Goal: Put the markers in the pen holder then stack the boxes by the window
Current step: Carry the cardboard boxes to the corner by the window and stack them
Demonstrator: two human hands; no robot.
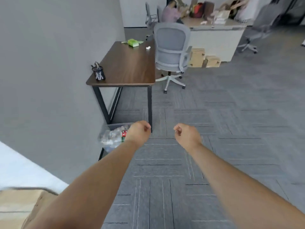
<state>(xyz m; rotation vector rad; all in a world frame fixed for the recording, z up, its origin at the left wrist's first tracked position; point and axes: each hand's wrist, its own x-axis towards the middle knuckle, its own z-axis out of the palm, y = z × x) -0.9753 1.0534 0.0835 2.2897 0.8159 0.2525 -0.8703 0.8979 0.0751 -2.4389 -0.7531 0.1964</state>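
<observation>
A black pen holder (99, 75) with dark markers sticking out of it stands on the near left corner of a brown desk (130, 65). A cardboard box (18, 207) lies at the bottom left, partly hidden by my left forearm. Two more cardboard boxes (197, 57) (212, 61) sit on the floor beyond the chair. My left hand (138, 132) and my right hand (186, 134) are stretched out over the grey carpet, fingers loosely curled, holding nothing.
A grey office chair (171, 48) stands at the desk's right side. A bin of plastic bottles (113, 136) sits by the desk's near leg. A green packet (132, 42) lies on the desk. A person (170, 13) sits at a far cluttered desk. A bright white surface (19, 169) lies left.
</observation>
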